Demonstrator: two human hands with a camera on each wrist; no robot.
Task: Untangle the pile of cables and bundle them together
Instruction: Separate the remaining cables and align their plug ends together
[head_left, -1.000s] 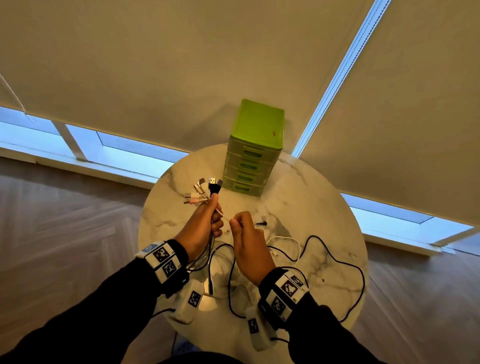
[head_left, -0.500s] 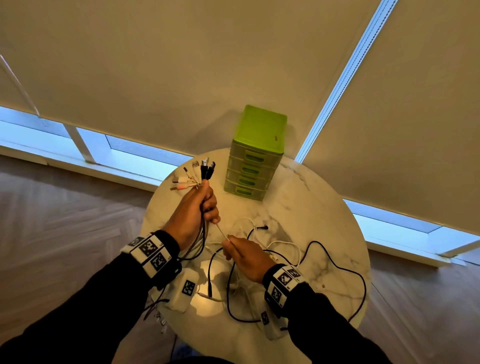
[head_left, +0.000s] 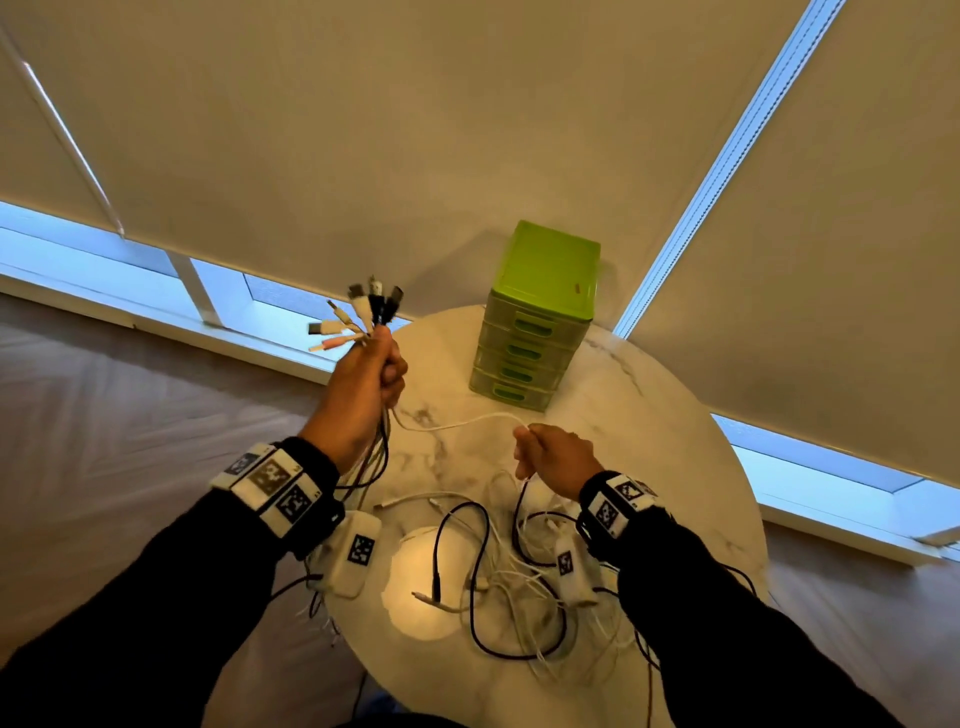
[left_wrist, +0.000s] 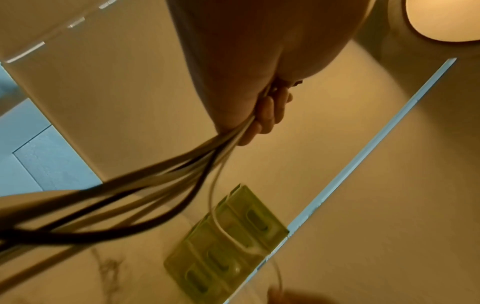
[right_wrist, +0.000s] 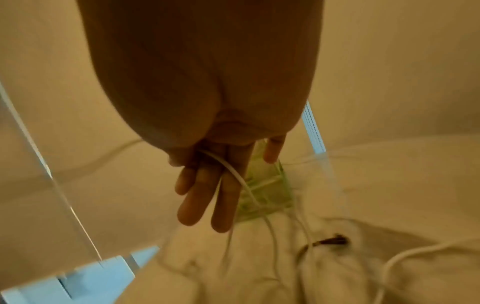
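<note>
My left hand (head_left: 384, 364) is raised over the table's left edge and grips a bundle of cable ends, whose plugs (head_left: 358, 317) fan out above the fist. In the left wrist view its fingers (left_wrist: 265, 117) curl round the dark and white cables (left_wrist: 155, 185) trailing down. One white cable (head_left: 457, 422) arcs from that fist to my right hand (head_left: 524, 447), which pinches it lower over the table. In the right wrist view that white cable (right_wrist: 233, 174) runs across the extended fingers (right_wrist: 197, 197). A loose tangle of black and white cables (head_left: 509, 587) lies on the table near me.
The round marble table (head_left: 649, 441) carries a green drawer unit (head_left: 540, 317) at its far edge, close to the blinds. A bright lamp reflection (head_left: 426, 582) shows on the near tabletop. Wooden floor (head_left: 130, 426) surrounds the table, with low windows behind.
My left hand has lifted the bundle of plugs up and to the left. My right hand has moved right along the white cable, drawing it out between the two hands.
</note>
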